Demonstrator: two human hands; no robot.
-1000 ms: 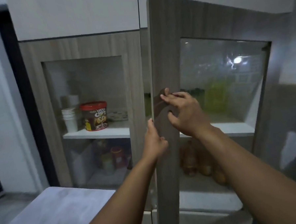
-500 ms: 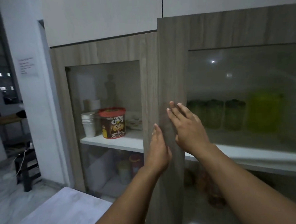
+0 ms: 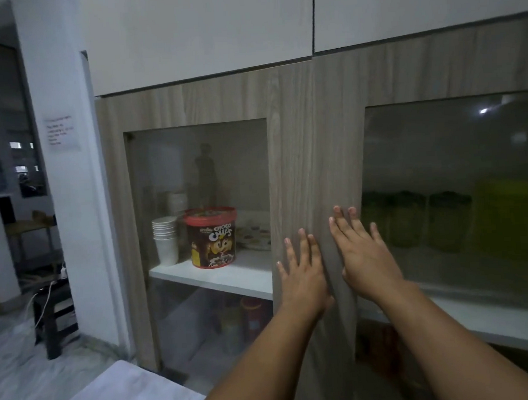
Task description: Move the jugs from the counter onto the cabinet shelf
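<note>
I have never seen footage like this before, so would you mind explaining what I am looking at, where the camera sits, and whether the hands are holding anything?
There is no machine here. The camera is worn on a person's head and looks forward and down, so the two bare arms reaching in from the bottom are the wearer's own.

The left hand and right hand lie flat, fingers spread, on the wooden frames of two glass cabinet doors, which look shut. Neither hand holds anything.

Behind the left glass a white shelf carries a stack of paper cups and a red-lidded Choco Chips tub. Behind the right glass stand dark green containers and a yellow-green one, too blurred to name for certain. A pale counter corner shows bottom left.
</note>
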